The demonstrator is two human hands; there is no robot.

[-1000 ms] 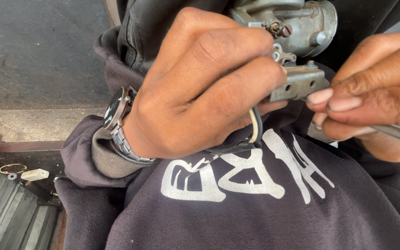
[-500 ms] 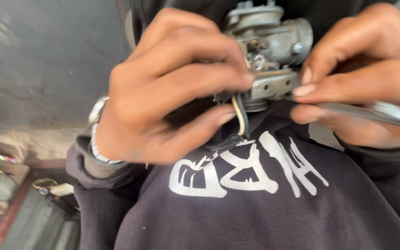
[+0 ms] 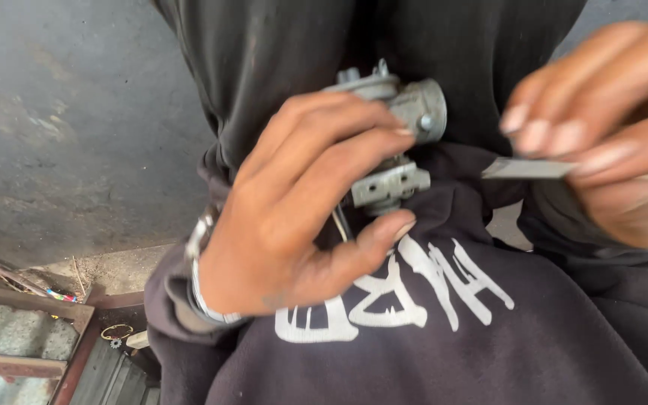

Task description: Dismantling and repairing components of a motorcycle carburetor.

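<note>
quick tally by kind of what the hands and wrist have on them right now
grey metal carburetor, in left hand: 1
flat metal tool, in right hand: 1
wristwatch, left wrist: 1
total: 3

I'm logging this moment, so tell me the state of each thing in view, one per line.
Left hand: gripping the carburetor, fingers curled over it.
Carburetor: held up against the black hoodie, partly hidden by fingers.
Right hand: blurred, pinching a flat metal tool.
Tool: tip points at the carburetor, apart from it.
Watch: worn on the left wrist.
</note>
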